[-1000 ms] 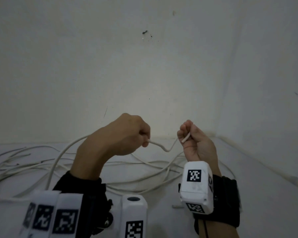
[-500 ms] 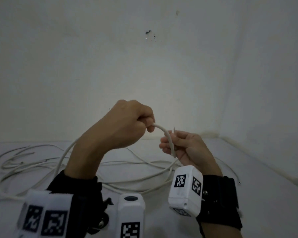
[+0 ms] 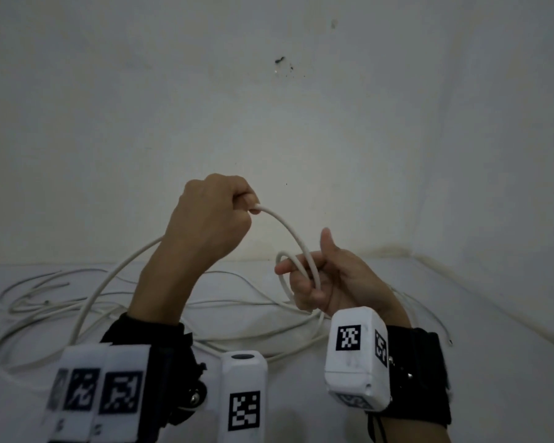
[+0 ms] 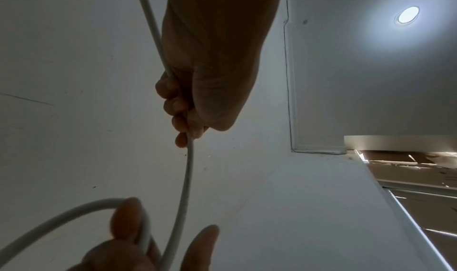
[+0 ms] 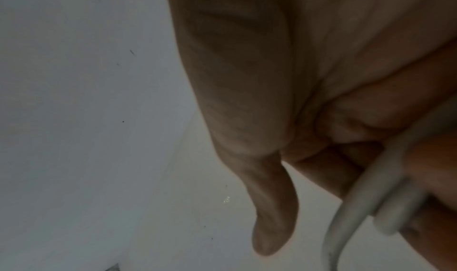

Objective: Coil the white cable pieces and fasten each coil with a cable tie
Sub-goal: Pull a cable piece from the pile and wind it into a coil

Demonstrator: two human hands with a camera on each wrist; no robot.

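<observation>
Wrapping has begun: a first cable (image 3: 296, 244) loop now circles the right hand's (image 3: 330, 282) fingers (image 3: 288, 268). Left hand (image 3: 210, 223), above it, grips the feed; no tie seen.

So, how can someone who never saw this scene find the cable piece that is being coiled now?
Look above the white surface at the foot of the wall, where loose white cables sprawl. The coiled piece arches through the air from the left hand to the right hand, looped round its fingers; the others lie flat.
</observation>
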